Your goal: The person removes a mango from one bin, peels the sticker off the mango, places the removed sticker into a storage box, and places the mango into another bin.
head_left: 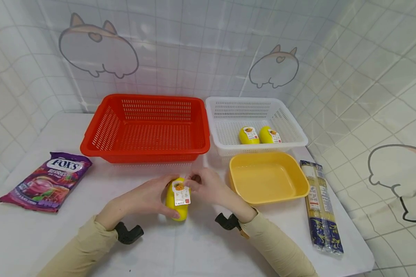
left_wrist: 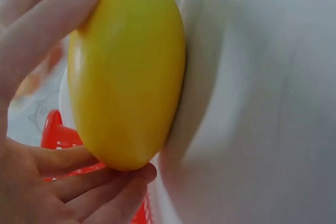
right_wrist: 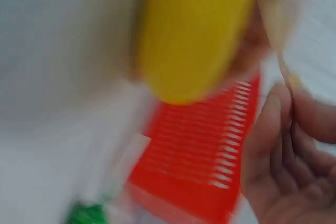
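Observation:
In the head view my left hand (head_left: 143,198) grips a yellow oval fruit (head_left: 180,212) at the front middle of the table, thumb at the near end and fingers at the far end. The left wrist view shows its smooth side (left_wrist: 128,77) between thumb and fingers. A white paper label (head_left: 182,197) with an orange fruit picture and printed characters covers its top. With thumb and forefinger, my right hand (head_left: 211,188) pinches the label's edge. From the right wrist, that edge (right_wrist: 286,72) stands up between the fingertips, away from the blurred fruit (right_wrist: 194,40).
A red basket (head_left: 145,158) stands behind the hands. To its right, a white basket (head_left: 260,146) holds two labelled yellow fruits (head_left: 249,136). A yellow tub (head_left: 268,198) sits in front of that, beside packed noodles (head_left: 320,207). At left lies a purple candy bag (head_left: 48,182).

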`<state>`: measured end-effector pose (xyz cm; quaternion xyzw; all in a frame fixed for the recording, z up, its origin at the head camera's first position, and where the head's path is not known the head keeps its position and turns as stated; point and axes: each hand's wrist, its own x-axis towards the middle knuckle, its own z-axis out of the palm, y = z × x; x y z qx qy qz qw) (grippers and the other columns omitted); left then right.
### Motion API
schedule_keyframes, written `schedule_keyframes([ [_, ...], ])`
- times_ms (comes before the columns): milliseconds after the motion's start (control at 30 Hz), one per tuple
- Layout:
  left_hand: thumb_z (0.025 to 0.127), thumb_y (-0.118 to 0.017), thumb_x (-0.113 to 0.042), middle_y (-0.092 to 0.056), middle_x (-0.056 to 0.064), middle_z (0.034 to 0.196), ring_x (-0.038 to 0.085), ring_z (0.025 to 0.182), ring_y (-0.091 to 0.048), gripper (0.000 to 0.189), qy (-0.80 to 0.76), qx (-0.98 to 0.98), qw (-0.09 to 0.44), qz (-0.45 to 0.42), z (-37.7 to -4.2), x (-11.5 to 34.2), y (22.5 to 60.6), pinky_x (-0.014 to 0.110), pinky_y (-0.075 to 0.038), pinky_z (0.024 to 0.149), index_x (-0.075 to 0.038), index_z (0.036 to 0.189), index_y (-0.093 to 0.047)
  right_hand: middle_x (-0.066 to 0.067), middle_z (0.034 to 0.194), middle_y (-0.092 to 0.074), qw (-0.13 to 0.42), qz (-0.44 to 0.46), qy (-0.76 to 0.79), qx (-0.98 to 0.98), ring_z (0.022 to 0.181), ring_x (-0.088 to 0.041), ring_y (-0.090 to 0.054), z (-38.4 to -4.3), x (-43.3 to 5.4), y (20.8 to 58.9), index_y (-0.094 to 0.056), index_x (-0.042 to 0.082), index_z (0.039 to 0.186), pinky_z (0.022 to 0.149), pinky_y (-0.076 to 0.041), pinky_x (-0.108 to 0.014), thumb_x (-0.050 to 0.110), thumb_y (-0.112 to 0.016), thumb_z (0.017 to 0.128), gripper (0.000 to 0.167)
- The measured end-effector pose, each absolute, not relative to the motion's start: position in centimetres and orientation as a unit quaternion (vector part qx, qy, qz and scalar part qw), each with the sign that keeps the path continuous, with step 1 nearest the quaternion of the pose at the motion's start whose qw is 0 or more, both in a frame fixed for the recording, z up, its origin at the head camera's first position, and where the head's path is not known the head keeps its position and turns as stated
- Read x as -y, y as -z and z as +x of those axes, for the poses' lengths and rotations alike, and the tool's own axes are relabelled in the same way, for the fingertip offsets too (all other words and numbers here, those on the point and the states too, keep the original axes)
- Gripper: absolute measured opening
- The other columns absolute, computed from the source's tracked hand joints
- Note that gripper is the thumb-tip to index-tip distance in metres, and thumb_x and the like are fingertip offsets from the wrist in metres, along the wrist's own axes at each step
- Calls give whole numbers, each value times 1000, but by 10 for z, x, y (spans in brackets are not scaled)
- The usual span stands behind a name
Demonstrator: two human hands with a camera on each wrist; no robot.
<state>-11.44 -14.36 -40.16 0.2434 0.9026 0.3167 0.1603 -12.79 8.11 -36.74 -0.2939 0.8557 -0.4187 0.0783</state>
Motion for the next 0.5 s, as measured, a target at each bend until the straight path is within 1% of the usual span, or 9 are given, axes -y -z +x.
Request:
schedule_keyframes([
  [133, 62, -90, -57, -56, 5, 136, 23, 118, -54, 108, -309, -906, 156, 243, -115, 142, 401, 49, -46, 107, -3, 143, -44, -6, 81, -66, 46, -296, 460, -836, 71, -26, -63, -129, -93, 352, -68, 3, 93, 66, -58, -28, 7, -69, 93, 4],
  [233, 63, -89, -58, -55, 7, 138, 24, 118, -54, 109, -301, -909, 150, 245, -114, 141, 402, 50, -46, 107, -2, 145, -43, -8, 83, -67, 63, -287, 471, -832, 71, -29, -64, -131, -100, 344, -68, 2, 94, 66, -59, -28, 7, -69, 93, 5],
  [367, 63, -88, -60, -54, 8, 140, 25, 121, -54, 111, -296, -912, 150, 241, -113, 142, 402, 52, -45, 108, -3, 146, -42, -8, 86, -67, 74, -269, 462, -842, 75, -29, -64, -130, -103, 339, -69, 2, 97, 67, -57, -23, 9, -68, 95, 7],
  [433, 63, -88, -59, -53, 8, 142, 24, 122, -53, 111, -296, -912, 152, 241, -113, 142, 402, 51, -44, 109, -4, 147, -42, -8, 87, -67, 75, -260, 463, -844, 78, -32, -64, -130, -104, 338, -68, 2, 98, 68, -57, -23, 9, -67, 95, 8],
  [500, 64, -88, -59, -52, 7, 142, 23, 121, -53, 110, -295, -912, 156, 240, -114, 141, 402, 50, -44, 109, -4, 147, -41, -8, 89, -68, 77, -250, 465, -846, 79, -32, -64, -130, -106, 337, -67, 3, 100, 69, -58, -25, 10, -67, 96, 8],
])
